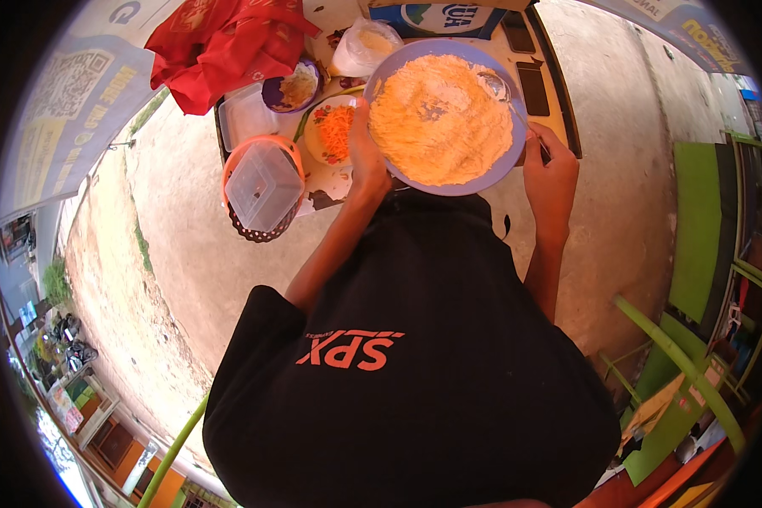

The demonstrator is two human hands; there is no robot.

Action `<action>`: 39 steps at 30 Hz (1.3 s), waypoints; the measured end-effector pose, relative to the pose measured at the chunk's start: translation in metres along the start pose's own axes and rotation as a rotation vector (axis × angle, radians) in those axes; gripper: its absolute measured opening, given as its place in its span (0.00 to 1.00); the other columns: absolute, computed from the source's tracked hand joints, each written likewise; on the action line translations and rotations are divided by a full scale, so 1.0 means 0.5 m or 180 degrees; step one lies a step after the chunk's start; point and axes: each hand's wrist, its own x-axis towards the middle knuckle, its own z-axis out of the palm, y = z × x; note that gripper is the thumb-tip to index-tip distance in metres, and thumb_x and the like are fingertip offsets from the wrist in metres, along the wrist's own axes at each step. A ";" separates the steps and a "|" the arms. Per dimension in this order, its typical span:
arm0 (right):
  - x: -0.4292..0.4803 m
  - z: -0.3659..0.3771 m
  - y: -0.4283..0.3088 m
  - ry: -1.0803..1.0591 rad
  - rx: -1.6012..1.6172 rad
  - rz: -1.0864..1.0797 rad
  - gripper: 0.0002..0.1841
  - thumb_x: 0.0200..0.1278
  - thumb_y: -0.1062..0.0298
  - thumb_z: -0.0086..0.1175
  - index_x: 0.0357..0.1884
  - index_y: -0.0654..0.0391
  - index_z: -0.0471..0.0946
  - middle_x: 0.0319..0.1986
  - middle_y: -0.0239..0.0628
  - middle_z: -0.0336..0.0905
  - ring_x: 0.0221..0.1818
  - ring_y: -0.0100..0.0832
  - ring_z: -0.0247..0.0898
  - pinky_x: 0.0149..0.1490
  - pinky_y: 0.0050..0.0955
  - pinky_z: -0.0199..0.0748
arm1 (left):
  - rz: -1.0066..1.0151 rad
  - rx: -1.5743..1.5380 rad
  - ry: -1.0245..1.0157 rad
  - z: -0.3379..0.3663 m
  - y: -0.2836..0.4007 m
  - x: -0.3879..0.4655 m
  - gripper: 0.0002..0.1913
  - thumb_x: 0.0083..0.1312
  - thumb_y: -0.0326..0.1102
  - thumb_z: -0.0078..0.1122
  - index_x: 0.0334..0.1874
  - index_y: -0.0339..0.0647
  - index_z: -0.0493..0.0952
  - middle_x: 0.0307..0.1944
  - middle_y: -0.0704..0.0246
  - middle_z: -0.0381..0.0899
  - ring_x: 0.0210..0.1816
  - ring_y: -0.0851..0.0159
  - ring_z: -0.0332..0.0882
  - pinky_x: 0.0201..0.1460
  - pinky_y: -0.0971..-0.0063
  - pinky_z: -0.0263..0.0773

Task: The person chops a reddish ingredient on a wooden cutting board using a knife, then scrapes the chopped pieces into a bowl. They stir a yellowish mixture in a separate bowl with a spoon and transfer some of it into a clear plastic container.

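A wide purple bowl (463, 189) full of pale, floury mixture (438, 127) sits at the front of the table. Against its left rim rests my left hand (368, 149), gripping the side of the bowl. My right hand (551, 166) holds the handle of a metal spoon (496, 87), whose head lies in the mixture near the upper right rim. Just left of my left hand is a flowered plate (317, 141) with shredded orange food, likely carrot (336, 130).
On the table stand a red bag (228, 51), a plastic bag of pale powder (365, 47), a small purple bowl (300, 86), a clear container (247, 117) and a blue box (447, 19). An orange basket (297, 152) with a translucent lid (267, 184) overhangs the left front edge.
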 end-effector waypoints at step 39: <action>-0.085 0.003 -0.028 -0.0975 -0.0013 -0.0289 0.10 0.69 0.70 0.58 0.46 0.64 0.84 0.34 0.53 0.84 0.33 0.46 0.82 0.39 0.36 0.75 | 0.0231 0.0090 0.0104 -0.021 -0.014 0.009 0.29 0.81 0.53 0.41 0.69 0.33 0.69 0.63 0.58 0.77 0.61 0.58 0.79 0.65 0.65 0.74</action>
